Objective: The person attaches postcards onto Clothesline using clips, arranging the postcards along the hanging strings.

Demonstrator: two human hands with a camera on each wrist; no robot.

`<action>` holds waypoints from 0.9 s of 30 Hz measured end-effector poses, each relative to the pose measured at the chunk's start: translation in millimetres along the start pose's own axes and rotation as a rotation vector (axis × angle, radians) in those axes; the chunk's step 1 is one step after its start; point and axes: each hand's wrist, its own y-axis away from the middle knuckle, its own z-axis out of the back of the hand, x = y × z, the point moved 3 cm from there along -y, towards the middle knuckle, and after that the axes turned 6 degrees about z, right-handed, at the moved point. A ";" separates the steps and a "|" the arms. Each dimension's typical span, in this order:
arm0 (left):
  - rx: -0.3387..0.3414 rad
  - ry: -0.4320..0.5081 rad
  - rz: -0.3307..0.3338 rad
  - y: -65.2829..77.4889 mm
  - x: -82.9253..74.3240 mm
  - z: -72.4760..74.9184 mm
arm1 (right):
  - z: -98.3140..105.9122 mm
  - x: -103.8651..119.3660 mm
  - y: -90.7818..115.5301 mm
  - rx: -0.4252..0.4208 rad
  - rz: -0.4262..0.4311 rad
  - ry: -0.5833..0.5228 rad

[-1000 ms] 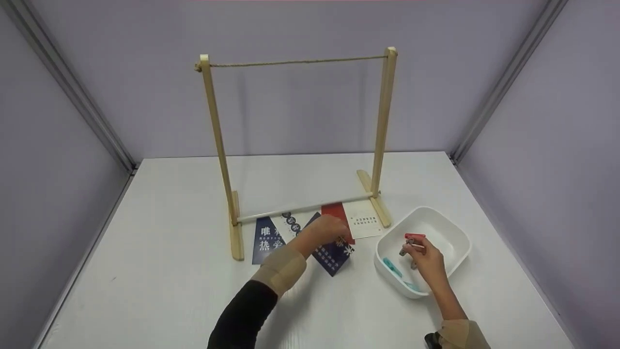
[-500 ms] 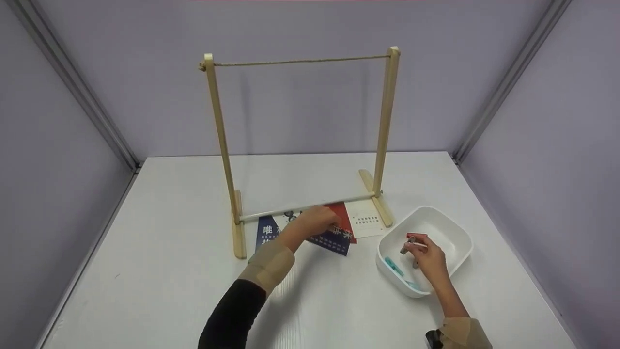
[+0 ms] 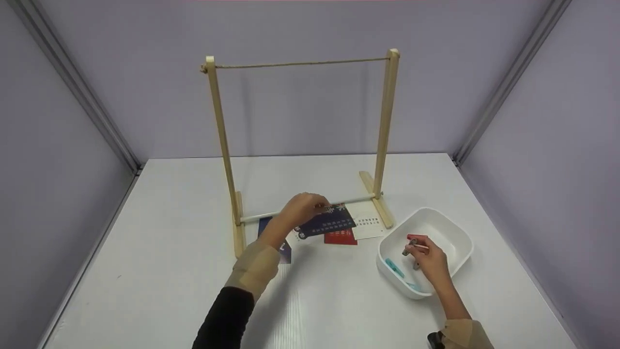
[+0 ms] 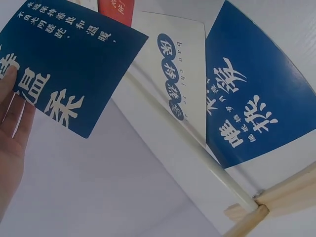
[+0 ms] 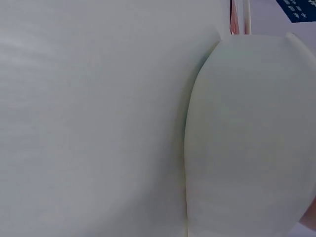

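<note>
"Fingers first: how do the left hand's [image 3: 301, 209] sit?"

"Drawn narrow, pinching a dark blue rectangular card with white lettering [image 4: 74, 59] by the edge nearest its big characters. It is raised off the white tabletop [image 3: 121, 242] and slopes down from the fingertips."

"Why that edge, do you think?"

"Probably because it leaves most of the printed face uncovered and the rest of the card free."

"What lies about those fingers?"

"Below them, partly under the lifted card, a red paper card [image 3: 341, 237]; to their right, a white card with small print [image 3: 366, 223]. Left of them, a white card with dark blue ovals [image 4: 177, 74] and a second dark blue card [image 4: 261, 89]. They lie in a row, presumably so each can be picked singly. Well above the fingers, brown twine [image 3: 305, 63] spans a pale wooden frame [image 3: 382, 135]."

"And the right hand [image 3: 431, 259]?"

"Over a white plastic basin [image 3: 448, 242], thumb and fingers close together. A small grey-brown clip [image 3: 409, 248] looks pinched at the tips, though the right wrist view is mostly basin wall and can't confirm it. Just beyond those fingers is a red clip [image 3: 416, 236]; to their left, a turquoise clip [image 3: 394, 267]. The raised walls likely keep such small pieces from straying."
</note>
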 end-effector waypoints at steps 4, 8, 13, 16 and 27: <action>-0.082 0.145 0.049 3.3 5.6 12.6 | 1.1 2.0 -0.3 -0.003 -0.012 0.030; -0.208 0.283 0.037 6.3 11.2 25.0 | 3.2 6.9 -3.0 -0.007 -0.033 0.060; -0.366 0.376 0.004 11.7 21.2 39.1 | 12.1 10.1 -16.8 -0.063 0.056 -0.061; -0.434 0.403 0.018 15.1 27.3 46.0 | 22.7 34.4 -29.6 -0.090 0.140 -0.100; -0.620 0.630 0.114 24.7 39.4 64.8 | 47.5 204.9 -73.3 -0.097 0.456 -0.178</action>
